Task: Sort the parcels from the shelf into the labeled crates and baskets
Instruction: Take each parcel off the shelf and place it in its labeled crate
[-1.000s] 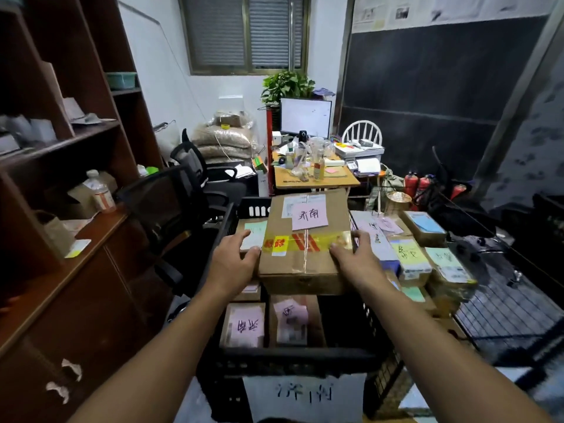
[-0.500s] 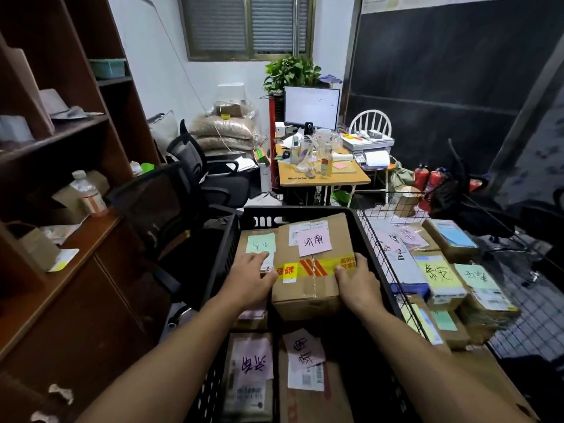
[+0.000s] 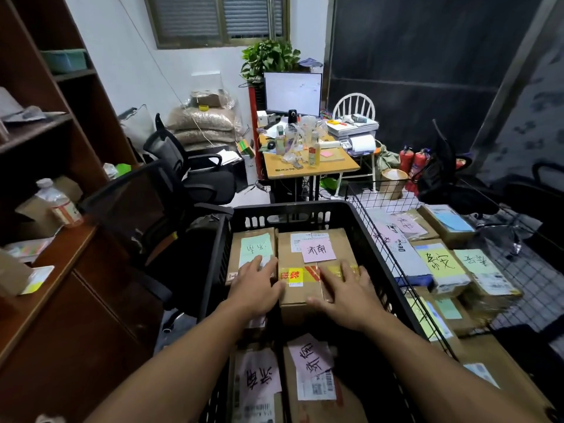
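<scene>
A brown cardboard parcel [image 3: 314, 242] with a pink note and yellow-red tape lies inside the black plastic crate [image 3: 293, 209], at its far end. My right hand [image 3: 345, 291] lies flat on the parcel's near top edge, fingers spread. My left hand [image 3: 259, 288] rests on the parcel's left edge and on the neighbouring box with a green note [image 3: 254, 248]. Two more parcels with pink notes [image 3: 311, 361] lie nearer me in the crate.
A wire basket [image 3: 381, 239] to the right holds several labelled parcels [image 3: 439, 264]. A wooden shelf unit [image 3: 45, 239] with a bottle stands on the left. Black office chairs [image 3: 183, 178] and a cluttered desk [image 3: 308, 160] stand behind the crate.
The parcel went down from above the crate to rest inside it. My hands shifted from gripping its sides to lying flat on top.
</scene>
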`<action>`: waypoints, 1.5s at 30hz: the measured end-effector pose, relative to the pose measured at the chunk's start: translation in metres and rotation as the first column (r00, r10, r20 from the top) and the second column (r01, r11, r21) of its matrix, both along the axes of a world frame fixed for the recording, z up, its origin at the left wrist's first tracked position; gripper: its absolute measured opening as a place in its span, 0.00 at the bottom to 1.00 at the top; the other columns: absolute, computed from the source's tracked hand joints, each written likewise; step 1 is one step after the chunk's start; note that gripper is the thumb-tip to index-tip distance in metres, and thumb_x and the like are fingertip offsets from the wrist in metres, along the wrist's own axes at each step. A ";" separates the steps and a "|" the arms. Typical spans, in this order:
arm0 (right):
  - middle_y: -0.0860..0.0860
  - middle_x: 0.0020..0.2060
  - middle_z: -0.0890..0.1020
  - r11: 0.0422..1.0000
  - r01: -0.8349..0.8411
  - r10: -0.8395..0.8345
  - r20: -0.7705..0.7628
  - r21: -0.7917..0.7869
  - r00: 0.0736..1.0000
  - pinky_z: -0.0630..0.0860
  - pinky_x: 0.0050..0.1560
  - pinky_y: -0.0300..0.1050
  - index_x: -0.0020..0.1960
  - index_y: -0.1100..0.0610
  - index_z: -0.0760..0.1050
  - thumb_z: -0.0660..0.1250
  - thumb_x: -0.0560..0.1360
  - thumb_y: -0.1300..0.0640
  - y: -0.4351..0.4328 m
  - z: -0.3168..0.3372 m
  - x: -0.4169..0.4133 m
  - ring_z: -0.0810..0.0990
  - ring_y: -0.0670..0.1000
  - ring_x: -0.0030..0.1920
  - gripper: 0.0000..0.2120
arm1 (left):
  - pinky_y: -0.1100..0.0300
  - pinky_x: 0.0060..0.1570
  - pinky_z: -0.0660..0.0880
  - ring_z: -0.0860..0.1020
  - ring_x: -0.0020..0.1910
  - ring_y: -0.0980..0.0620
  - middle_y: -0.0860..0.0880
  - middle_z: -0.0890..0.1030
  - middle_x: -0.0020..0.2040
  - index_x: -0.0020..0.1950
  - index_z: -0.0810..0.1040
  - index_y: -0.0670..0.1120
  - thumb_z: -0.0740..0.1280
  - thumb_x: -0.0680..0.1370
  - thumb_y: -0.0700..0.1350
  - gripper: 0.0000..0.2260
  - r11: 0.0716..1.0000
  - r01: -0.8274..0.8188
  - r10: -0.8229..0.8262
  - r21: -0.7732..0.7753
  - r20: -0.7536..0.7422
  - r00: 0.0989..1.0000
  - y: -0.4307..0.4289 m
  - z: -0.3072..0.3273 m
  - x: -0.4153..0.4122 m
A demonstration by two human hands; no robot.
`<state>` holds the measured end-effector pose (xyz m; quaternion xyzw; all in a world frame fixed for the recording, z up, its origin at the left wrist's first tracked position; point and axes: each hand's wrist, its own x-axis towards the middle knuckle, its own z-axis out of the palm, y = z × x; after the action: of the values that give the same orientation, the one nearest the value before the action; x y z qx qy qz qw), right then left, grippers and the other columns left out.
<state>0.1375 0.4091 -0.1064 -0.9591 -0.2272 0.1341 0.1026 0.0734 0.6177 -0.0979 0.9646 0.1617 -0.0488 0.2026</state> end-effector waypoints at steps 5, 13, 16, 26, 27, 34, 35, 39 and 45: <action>0.55 0.82 0.43 0.988 -0.112 0.116 0.033 -0.109 0.993 0.39 0.77 0.65 0.80 0.35 0.45 0.59 0.73 0.24 0.004 -0.015 0.008 0.36 0.61 0.81 0.42 | 0.45 0.76 0.50 0.49 0.80 0.45 0.48 0.51 0.82 0.81 0.52 0.59 0.55 0.82 0.61 0.28 0.997 -0.006 0.008 0.076 -0.024 1.000 0.003 -0.007 0.002; 0.51 0.83 0.45 0.985 -0.128 0.132 0.022 -0.120 0.991 0.40 0.77 0.66 0.79 0.32 0.47 0.58 0.78 0.30 0.018 -0.017 0.019 0.41 0.59 0.82 0.35 | 0.44 0.77 0.46 0.46 0.80 0.45 0.49 0.48 0.82 0.81 0.50 0.59 0.57 0.79 0.66 0.33 0.995 -0.002 0.009 0.099 -0.069 0.998 0.009 -0.013 0.000; 0.51 0.83 0.44 0.987 -0.135 0.134 -0.020 -0.085 0.991 0.39 0.77 0.66 0.79 0.31 0.47 0.59 0.77 0.29 0.014 -0.017 0.024 0.40 0.59 0.82 0.36 | 0.44 0.76 0.46 0.46 0.80 0.44 0.49 0.48 0.82 0.81 0.50 0.59 0.57 0.78 0.66 0.34 0.995 -0.004 0.012 0.103 -0.073 0.997 0.008 -0.013 0.000; 0.50 0.83 0.49 0.987 -0.095 0.094 -0.015 -0.127 0.995 0.48 0.78 0.64 0.80 0.34 0.50 0.62 0.77 0.32 0.023 -0.001 0.013 0.46 0.58 0.82 0.36 | 0.45 0.76 0.51 0.49 0.80 0.45 0.49 0.52 0.82 0.80 0.54 0.58 0.57 0.79 0.65 0.31 0.999 0.024 -0.021 0.033 -0.097 0.995 0.016 0.000 0.000; 0.50 0.83 0.50 0.989 -0.089 0.088 -0.013 -0.118 0.996 0.49 0.78 0.63 0.80 0.35 0.51 0.63 0.77 0.32 0.024 0.002 0.011 0.47 0.58 0.82 0.36 | 0.45 0.76 0.52 0.51 0.79 0.45 0.48 0.54 0.81 0.80 0.56 0.57 0.57 0.79 0.64 0.30 0.999 0.029 -0.027 0.029 -0.077 0.997 0.016 0.002 -0.001; 0.49 0.70 0.74 0.997 0.072 -0.080 0.292 0.040 0.953 0.70 0.65 0.49 0.74 0.47 0.69 0.55 0.82 0.38 0.015 0.029 -0.010 0.73 0.54 0.67 0.24 | 0.48 0.71 0.65 0.65 0.73 0.46 0.49 0.67 0.75 0.77 0.63 0.52 0.58 0.81 0.58 0.25 0.987 0.141 -0.150 0.077 0.120 0.981 0.019 0.029 -0.008; 0.49 0.70 0.74 0.996 0.089 -0.093 0.333 0.029 0.938 0.71 0.64 0.50 0.73 0.47 0.69 0.55 0.83 0.38 0.012 0.034 -0.015 0.73 0.54 0.66 0.24 | 0.48 0.70 0.65 0.65 0.72 0.46 0.49 0.68 0.74 0.77 0.63 0.52 0.58 0.82 0.57 0.25 0.983 0.160 -0.171 0.087 0.141 0.975 0.018 0.033 -0.009; 0.51 0.67 0.75 0.989 0.150 -0.132 0.432 -0.007 0.892 0.71 0.63 0.50 0.73 0.48 0.69 0.55 0.83 0.39 0.001 0.049 -0.035 0.74 0.54 0.66 0.23 | 0.50 0.68 0.67 0.67 0.70 0.47 0.50 0.69 0.72 0.76 0.64 0.52 0.58 0.82 0.56 0.23 0.953 0.253 -0.287 0.167 0.228 0.931 0.009 0.048 -0.011; 0.54 0.62 0.78 0.957 0.288 -0.228 0.505 -0.042 0.832 0.74 0.60 0.54 0.69 0.49 0.72 0.57 0.79 0.38 -0.042 0.057 -0.064 0.76 0.58 0.63 0.24 | 0.51 0.68 0.65 0.67 0.70 0.46 0.50 0.70 0.72 0.76 0.64 0.52 0.58 0.82 0.55 0.23 0.863 0.419 -0.492 0.282 0.287 0.822 -0.024 0.054 -0.008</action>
<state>0.0734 0.3674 -0.0498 -0.9873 -0.1059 -0.1183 0.0020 0.0653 0.5933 -0.0436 0.9836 -0.1091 0.0932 0.1092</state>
